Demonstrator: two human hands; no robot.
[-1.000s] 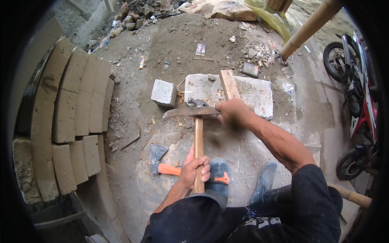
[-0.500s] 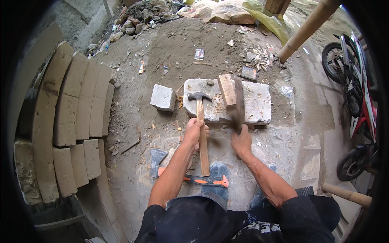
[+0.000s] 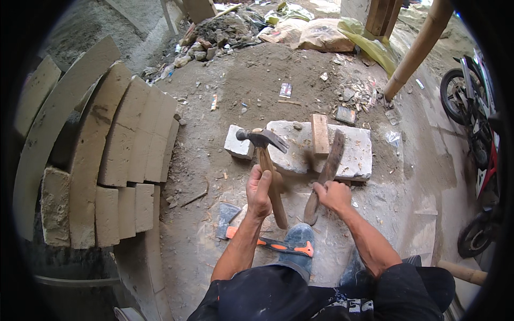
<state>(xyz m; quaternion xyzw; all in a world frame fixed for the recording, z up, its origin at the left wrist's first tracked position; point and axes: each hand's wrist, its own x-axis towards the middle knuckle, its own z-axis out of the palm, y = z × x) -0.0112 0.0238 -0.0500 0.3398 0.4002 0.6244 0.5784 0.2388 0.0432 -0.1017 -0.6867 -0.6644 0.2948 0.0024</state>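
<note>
Grasping a claw hammer [image 3: 262,151] at centre, the left hand [image 3: 259,193] is left of the right hand [image 3: 334,196], clenched round a wooden stick [image 3: 333,158] overlapping the white slab's [image 3: 354,148] near edge; open ground [image 3: 199,152] reaches stacked blocks [image 3: 119,136] at left.

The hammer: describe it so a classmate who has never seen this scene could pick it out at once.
Find the broad white slab on the ground, then the smaller white block at its left. Just below them in the picture, the left hand holds the hammer. Its dark claw head and plain wooden handle set it apart from the axe below, whose handle is orange and black.
</note>
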